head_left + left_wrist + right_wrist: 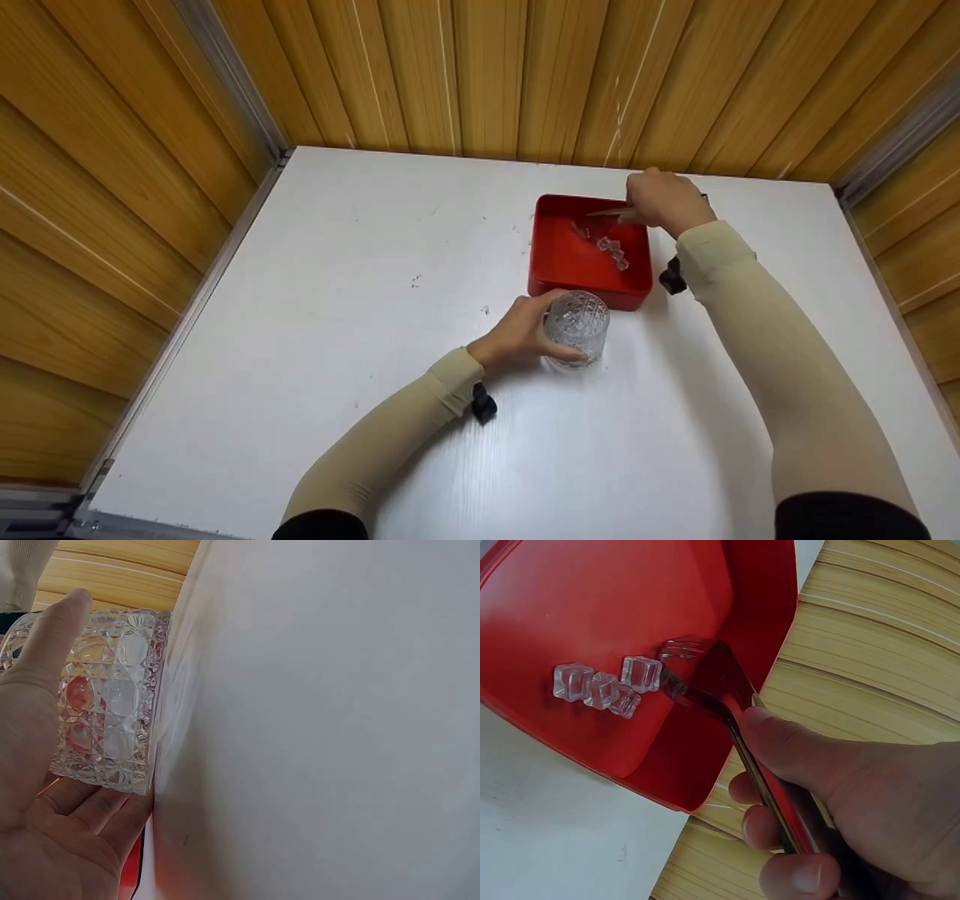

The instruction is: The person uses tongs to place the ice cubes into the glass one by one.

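My left hand [521,330] grips a clear cut-glass tumbler [589,334], thumb on one side and fingers on the other. The tumbler stands upright on the table in front of a red square box [559,259]; something clear shows inside it, hard to make out. My right hand [664,196] reaches over the box's far right corner and holds metal tongs [744,746], whose pronged, fork-like end points down into the box. Several clear ice-like cubes [600,688] lie on the box floor. One cube [640,673] is right beside the prongs; whether they touch cannot be told.
The white table [360,300] carries small dark marks. Wood-panelled walls [480,75] rise behind it and at both sides, with metal frame posts [232,75] in the corners. The box's raised walls surround the cubes.
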Motion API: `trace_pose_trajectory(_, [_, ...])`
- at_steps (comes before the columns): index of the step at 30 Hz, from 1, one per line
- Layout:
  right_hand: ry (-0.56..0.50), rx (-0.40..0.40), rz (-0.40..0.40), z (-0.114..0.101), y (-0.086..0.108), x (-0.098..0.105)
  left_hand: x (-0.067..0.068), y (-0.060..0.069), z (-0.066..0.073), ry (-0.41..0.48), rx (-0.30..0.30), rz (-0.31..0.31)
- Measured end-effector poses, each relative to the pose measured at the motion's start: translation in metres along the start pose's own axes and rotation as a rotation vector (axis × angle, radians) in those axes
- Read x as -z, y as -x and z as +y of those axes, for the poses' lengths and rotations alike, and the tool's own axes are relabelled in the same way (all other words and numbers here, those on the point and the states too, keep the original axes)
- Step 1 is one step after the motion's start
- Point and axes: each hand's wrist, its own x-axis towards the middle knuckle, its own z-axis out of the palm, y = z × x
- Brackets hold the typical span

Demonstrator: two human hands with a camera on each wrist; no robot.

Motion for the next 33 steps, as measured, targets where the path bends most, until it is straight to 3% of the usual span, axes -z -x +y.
trace_pose_trajectory(33, [-0.005, -0.034, -0.048, -0.0095, 0.0028, 0.0051, 0.0028, 0.0071, 0.0068, 0.010, 0.005, 0.003])
